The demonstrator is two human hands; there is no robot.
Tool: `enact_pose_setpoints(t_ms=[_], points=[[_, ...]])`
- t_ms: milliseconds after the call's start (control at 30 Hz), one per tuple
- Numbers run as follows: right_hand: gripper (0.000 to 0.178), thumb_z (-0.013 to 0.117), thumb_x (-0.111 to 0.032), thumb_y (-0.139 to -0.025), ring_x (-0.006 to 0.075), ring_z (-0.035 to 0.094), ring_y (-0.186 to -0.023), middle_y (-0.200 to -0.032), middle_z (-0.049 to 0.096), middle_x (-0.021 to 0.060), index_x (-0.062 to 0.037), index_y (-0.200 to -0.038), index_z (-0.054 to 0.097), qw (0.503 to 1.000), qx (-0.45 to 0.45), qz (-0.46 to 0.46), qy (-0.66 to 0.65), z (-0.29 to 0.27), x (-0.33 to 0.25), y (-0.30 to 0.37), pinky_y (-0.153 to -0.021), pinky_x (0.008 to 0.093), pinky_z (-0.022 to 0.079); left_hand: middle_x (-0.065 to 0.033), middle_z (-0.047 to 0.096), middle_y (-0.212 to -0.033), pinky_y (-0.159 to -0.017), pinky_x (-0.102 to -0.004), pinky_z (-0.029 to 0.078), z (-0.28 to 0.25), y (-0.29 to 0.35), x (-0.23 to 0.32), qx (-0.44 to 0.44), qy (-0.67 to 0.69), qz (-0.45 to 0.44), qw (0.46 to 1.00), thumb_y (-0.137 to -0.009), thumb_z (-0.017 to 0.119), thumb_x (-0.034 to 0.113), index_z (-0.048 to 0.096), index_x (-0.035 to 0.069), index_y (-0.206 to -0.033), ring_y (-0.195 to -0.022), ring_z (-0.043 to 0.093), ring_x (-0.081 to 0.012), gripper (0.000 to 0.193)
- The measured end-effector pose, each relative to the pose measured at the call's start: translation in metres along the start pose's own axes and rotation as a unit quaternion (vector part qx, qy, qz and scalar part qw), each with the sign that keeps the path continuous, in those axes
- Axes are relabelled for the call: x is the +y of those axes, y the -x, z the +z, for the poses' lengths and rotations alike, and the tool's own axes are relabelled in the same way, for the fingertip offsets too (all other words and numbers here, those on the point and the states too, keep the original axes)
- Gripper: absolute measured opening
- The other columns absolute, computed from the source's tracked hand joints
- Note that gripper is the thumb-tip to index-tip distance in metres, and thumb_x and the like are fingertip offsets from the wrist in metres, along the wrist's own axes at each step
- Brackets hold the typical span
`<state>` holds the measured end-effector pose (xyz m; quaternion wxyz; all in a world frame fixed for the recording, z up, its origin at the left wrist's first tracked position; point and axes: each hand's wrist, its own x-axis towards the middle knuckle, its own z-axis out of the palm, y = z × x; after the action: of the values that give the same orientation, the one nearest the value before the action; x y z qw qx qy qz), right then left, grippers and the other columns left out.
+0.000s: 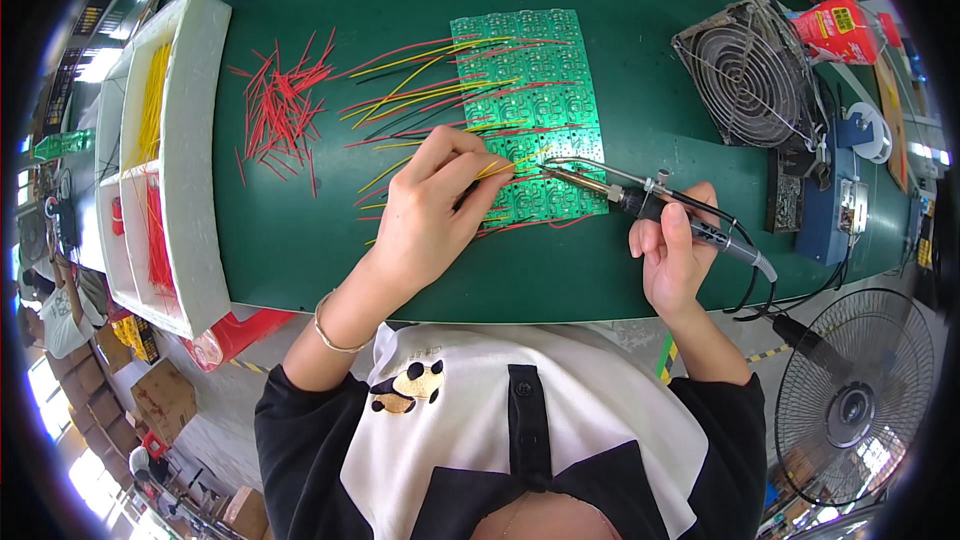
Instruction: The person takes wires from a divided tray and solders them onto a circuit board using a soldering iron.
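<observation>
A green panel of small circuit boards (588, 120) lies on the green table, with red, yellow and black wires trailing off its left side. Over the panel's lower left part, my left hand (425, 210) is closed, thumb and fingertips pinching a thin yellow wire (490, 169). My right hand (675, 255) grips a soldering iron (650, 208) by its dark handle, coming in from the right. A thin metal tube is clamped alongside the iron and curves toward its tip. That tip is at the panel, close to the wire's end; whether they touch I cannot tell.
Left of the panel lies a loose pile of red wires (285, 105). A white compartment box (190, 160) with yellow and red wires stands at the left edge. To the right are a grilled fan (745, 75), a blue soldering unit (825, 215) with cables and a red bottle (840, 32).
</observation>
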<state>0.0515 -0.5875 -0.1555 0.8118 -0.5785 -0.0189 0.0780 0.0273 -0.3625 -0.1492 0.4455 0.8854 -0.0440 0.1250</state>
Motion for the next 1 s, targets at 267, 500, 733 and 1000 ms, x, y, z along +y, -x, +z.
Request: enact_pose_setpoints(t_ms=[267, 500, 733, 1000], points=[[0.016, 0.052, -0.016, -0.088, 0.0078, 0.037, -0.039, -0.053, 0.044, 0.0040, -0.0051, -0.085, 0.041, 1.000, 0.022, 0.008, 0.017, -0.002, 0.001, -0.002, -0.040, 0.0247, 0.039, -0.0070, 0.049, -0.079, -0.048, -0.0292, 0.041, 0.002, 0.001, -0.002, -0.002, 0.013, 0.005, 1.000, -0.073, 0.065, 0.001, 0.059, -0.002, -0.078, -0.056, 0.050, -0.0164, 0.008], [0.015, 0.051, -0.016, -0.089, 0.0090, 0.039, -0.038, -0.053, 0.046, 0.0049, -0.0051, -0.087, 0.041, 1.000, 0.001, -0.004, 0.004, -0.004, -0.001, 0.000, -0.040, 0.0251, 0.041, -0.0071, 0.049, -0.080, -0.048, -0.0292, 0.041, 0.002, 0.003, 0.003, -0.002, 0.017, -0.001, 1.000, -0.073, 0.065, 0.001, 0.059, -0.002, -0.079, -0.057, 0.051, -0.0167, 0.009], [0.017, 0.044, -0.024, -0.092, 0.0070, 0.035, -0.038, -0.051, 0.041, 0.0017, -0.0089, -0.087, 0.037, 1.000, 0.019, -0.013, 0.016, -0.001, -0.002, -0.008, -0.040, 0.0231, 0.037, -0.0089, 0.053, -0.082, -0.051, -0.0263, 0.044, 0.002, -0.002, -0.004, 0.004, 0.013, 0.029, 0.999, -0.074, 0.060, -0.006, 0.062, -0.002, -0.083, -0.062, 0.055, -0.0166, 0.010], [0.018, 0.048, -0.025, -0.091, 0.0053, 0.033, -0.041, -0.052, 0.037, -0.0019, -0.0093, -0.096, 0.040, 0.997, 0.075, -0.016, -0.008, 0.007, 0.001, -0.005, -0.040, 0.0216, 0.030, -0.0100, 0.054, -0.068, -0.055, -0.0344, 0.045, -0.032, -0.001, -0.003, 0.115, -0.095, 0.089, 0.985, -0.063, 0.054, -0.008, 0.056, 0.001, -0.075, -0.066, 0.054, -0.0276, 0.015]])
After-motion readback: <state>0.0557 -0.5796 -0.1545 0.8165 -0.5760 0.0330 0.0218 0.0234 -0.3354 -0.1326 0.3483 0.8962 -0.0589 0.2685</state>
